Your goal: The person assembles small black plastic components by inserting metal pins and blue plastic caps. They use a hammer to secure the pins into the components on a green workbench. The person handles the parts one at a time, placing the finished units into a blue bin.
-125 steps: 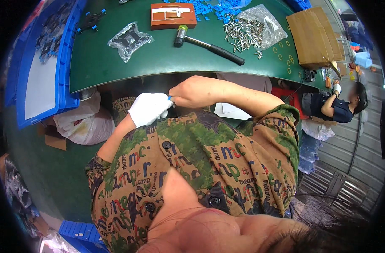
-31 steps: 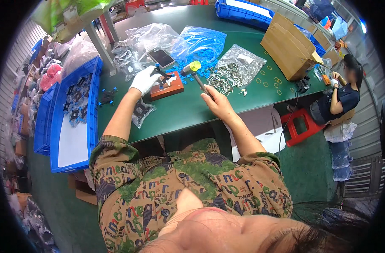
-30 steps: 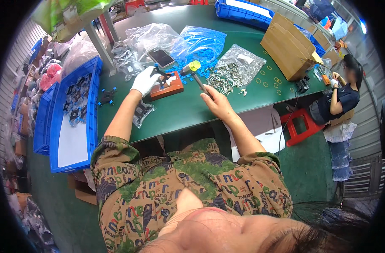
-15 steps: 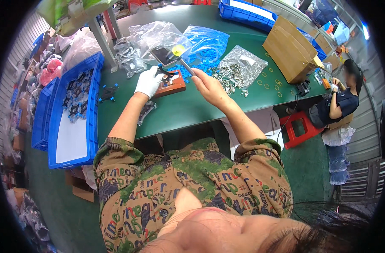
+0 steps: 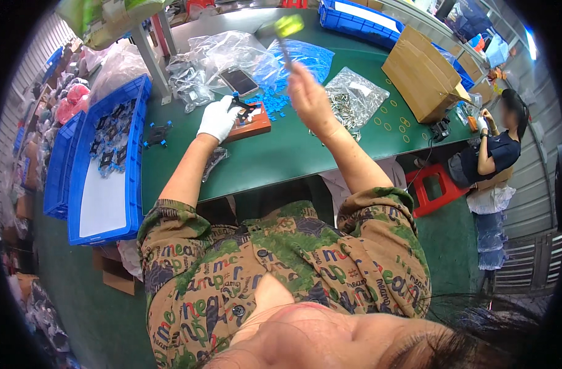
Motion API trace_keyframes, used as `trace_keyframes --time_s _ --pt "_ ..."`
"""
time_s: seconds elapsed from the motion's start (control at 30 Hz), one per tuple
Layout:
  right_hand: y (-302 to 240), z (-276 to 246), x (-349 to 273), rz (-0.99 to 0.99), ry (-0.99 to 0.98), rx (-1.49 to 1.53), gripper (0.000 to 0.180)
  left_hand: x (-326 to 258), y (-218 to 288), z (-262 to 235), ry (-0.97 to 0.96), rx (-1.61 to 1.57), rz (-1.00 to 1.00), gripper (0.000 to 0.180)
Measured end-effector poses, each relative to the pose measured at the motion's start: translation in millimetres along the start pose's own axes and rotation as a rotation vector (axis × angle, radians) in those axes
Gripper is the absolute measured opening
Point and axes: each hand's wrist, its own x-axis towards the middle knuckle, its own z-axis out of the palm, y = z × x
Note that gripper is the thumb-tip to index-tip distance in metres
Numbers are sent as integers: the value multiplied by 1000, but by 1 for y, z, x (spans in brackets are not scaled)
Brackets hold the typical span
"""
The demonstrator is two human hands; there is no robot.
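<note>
Right hand [image 5: 308,92] clenched on hammer [image 5: 287,34], raised above desk [image 5: 305,147]. Gloved left hand [image 5: 218,118] grasps black part [image 5: 241,107] on wooden block [image 5: 250,123] near desk middle. Part seated, blow not yet struck. More parts wait in blue tray [image 5: 133,129] at left edge.

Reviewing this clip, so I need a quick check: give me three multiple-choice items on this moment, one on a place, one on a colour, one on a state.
1. Where does the gloved left hand rest?
A. on the brown block on the green table
B. inside the blue bin
C. on the cardboard box

2. What colour is the head of the hammer?
A. red
B. yellow-green
C. white

3. How does the right hand hold the hammer?
A. flat on the table
B. raised above the table
C. resting on the block

Answers: 1 A, the white glove lies on the block. 2 B, the blurred head shows yellow-green. 3 B, the hand is lifted with the handle pointing up.
</note>
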Motion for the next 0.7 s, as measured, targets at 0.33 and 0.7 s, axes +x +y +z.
trace_keyframes --time_s 0.33,0.7 --pt "8 -26 -16 245 -321 110 37 1 13 -11 -51 -139 -127 35" --pt "55 -29 -95 158 -604 -262 32 -117 -99 -105 -83 -142 -416 52"
